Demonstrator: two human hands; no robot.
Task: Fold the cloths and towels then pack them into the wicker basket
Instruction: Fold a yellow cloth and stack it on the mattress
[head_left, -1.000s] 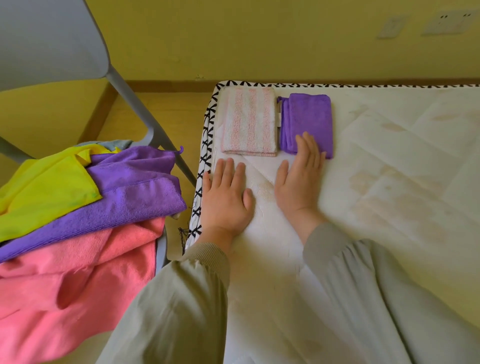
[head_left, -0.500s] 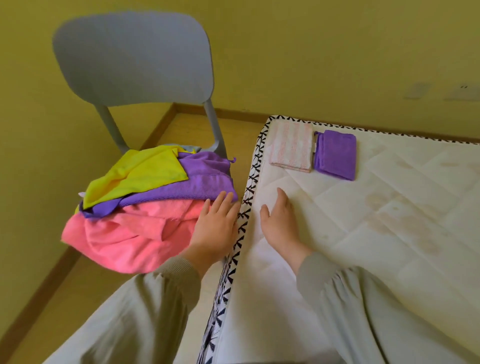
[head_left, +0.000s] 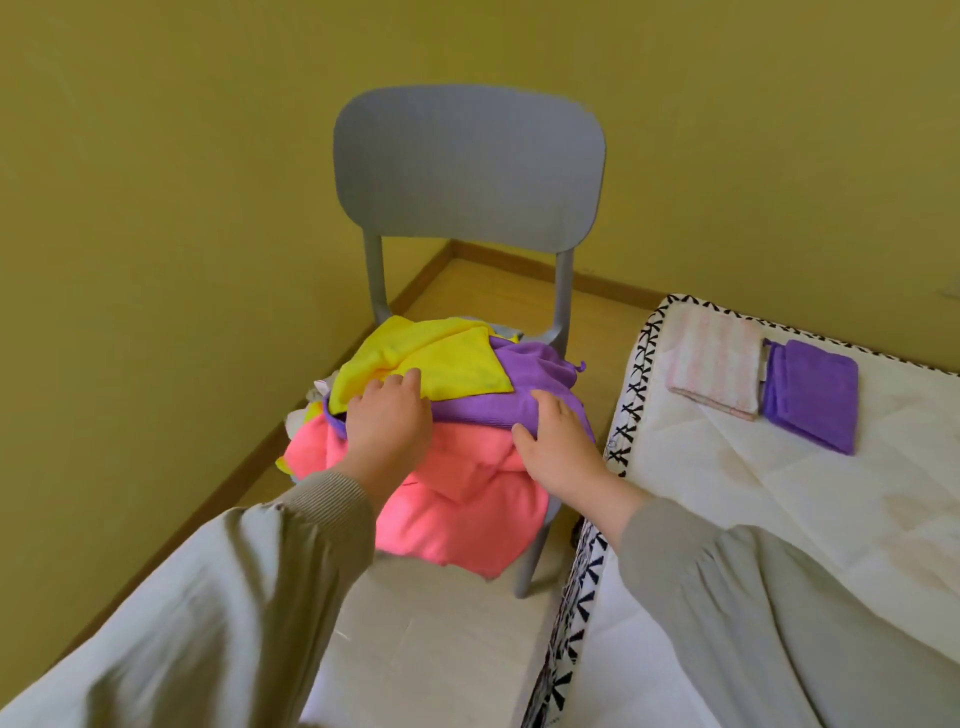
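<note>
Two hands are reaching over a heap of unfolded cloths on a grey chair. The left hand is lying with bent fingers on a yellow cloth (thumb hidden, so a pinch cannot be told). The right hand is resting on a purple towel, fingers loosely spread, thumb out. A pink towel is sagging beneath both hands. That is three bright cloths, with pale scraps peeking out left of the left hand. Right of the right hand, on a mattress, two folded pieces are lying side by side, touching: a pink striped cloth and a folded purple cloth, long sides running away towards the wall.
</note>
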